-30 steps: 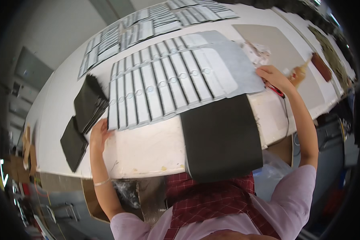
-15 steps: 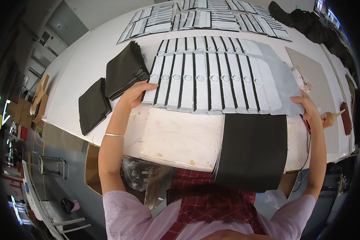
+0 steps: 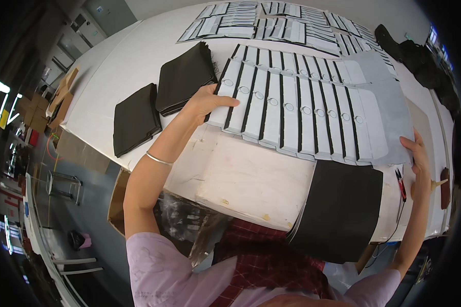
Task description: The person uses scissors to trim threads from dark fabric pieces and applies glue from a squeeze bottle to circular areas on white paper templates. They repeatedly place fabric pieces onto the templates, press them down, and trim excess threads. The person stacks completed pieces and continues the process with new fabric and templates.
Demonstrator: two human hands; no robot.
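Observation:
My left hand (image 3: 210, 102) pinches the left edge of a wide layered panel, thumb on top. This panel (image 3: 305, 110) carries two rows of overlapping white strips with black edges and small round marks. Bare light-grey sheet (image 3: 394, 123) forms its right end, gripped by my right hand (image 3: 418, 152) with the thumb on top. The panel slopes over the table, its right end lower in the picture. Beside my left hand lies a stack of black sheets (image 3: 187, 77), with a second black stack (image 3: 137, 120) further left. My fingers underneath are hidden.
Another stack of black sheets (image 3: 340, 212) overhangs the white table's (image 3: 251, 179) front edge. Red-handled snips (image 3: 401, 185) lie near my right forearm. Similar strip panels (image 3: 225, 20) cover the far side. Dark bundled material (image 3: 412, 56) sits at the far right.
Both hands have shifted the panel, which now looks lifted and more tilted, covering more of the board at right. The snips show more fully. The whole view has turned somewhat.

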